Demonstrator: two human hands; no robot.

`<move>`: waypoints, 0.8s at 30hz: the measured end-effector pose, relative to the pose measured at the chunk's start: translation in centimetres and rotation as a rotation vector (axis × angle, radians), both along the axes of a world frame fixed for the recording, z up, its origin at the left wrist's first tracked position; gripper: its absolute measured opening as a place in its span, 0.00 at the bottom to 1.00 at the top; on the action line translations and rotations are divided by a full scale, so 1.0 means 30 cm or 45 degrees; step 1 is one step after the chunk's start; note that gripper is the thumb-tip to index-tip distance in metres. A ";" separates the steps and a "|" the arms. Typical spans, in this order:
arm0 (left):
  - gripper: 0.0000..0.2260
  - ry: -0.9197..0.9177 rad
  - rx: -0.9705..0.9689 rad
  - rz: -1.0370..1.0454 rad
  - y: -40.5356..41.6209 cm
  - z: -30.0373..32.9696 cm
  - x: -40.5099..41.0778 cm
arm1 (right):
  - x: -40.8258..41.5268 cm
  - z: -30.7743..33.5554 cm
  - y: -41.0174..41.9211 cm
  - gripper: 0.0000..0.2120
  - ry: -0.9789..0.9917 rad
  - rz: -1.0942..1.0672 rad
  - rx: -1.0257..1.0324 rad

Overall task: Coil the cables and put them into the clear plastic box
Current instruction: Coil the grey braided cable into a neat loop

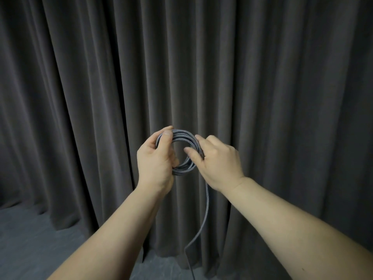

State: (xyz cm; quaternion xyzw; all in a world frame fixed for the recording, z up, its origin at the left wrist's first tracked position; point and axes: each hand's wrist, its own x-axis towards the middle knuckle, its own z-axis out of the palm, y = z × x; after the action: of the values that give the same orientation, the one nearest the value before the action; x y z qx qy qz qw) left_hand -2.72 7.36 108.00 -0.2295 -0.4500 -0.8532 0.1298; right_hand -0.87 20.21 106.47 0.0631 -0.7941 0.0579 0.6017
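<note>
Held up in front of a pleated dark curtain [80, 77], the braided grey cable [182, 136] already forms several stacked round loops. The left hand [156, 158] pinches the coil at nine o'clock, thumb across the strands; the right hand [219, 160] curls its fingers [190, 153] round the coil at three o'clock. A loose tail hangs toward six o'clock, and it looks best fed in at matching loop size without twisting. The clear box is out of view.
</note>
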 end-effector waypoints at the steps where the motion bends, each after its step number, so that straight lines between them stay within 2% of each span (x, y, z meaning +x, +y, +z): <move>1: 0.07 0.005 -0.007 0.001 0.002 0.000 -0.001 | 0.003 0.001 -0.006 0.27 -0.033 -0.033 -0.012; 4: 0.07 0.075 -0.101 0.010 0.010 0.000 0.004 | 0.018 0.022 -0.027 0.30 -0.293 -0.053 -0.062; 8: 0.06 0.086 -0.119 -0.001 0.027 -0.010 0.006 | 0.039 0.034 -0.022 0.30 -0.508 0.291 -0.233; 10: 0.07 0.058 -0.077 0.002 0.031 -0.007 -0.002 | 0.031 0.027 -0.041 0.27 -0.526 0.505 -0.418; 12: 0.06 0.044 -0.043 -0.014 0.033 -0.008 -0.008 | 0.017 0.004 -0.064 0.24 -0.500 0.593 -0.535; 15: 0.05 0.088 -0.065 -0.055 0.036 -0.015 -0.007 | 0.007 -0.001 -0.066 0.20 -0.379 0.569 -0.546; 19: 0.08 0.218 -0.289 0.061 0.041 -0.008 0.005 | -0.002 0.045 -0.040 0.12 -0.291 0.514 -0.617; 24: 0.08 0.217 -0.302 0.086 0.037 -0.014 0.011 | -0.005 0.055 -0.031 0.12 -0.410 0.505 -0.558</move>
State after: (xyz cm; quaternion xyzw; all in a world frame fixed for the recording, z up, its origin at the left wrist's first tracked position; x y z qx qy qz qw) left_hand -2.38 8.48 107.58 -0.2995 -0.5425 -0.7667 0.1679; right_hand -1.01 19.30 108.12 0.0756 -0.8199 0.3525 0.4447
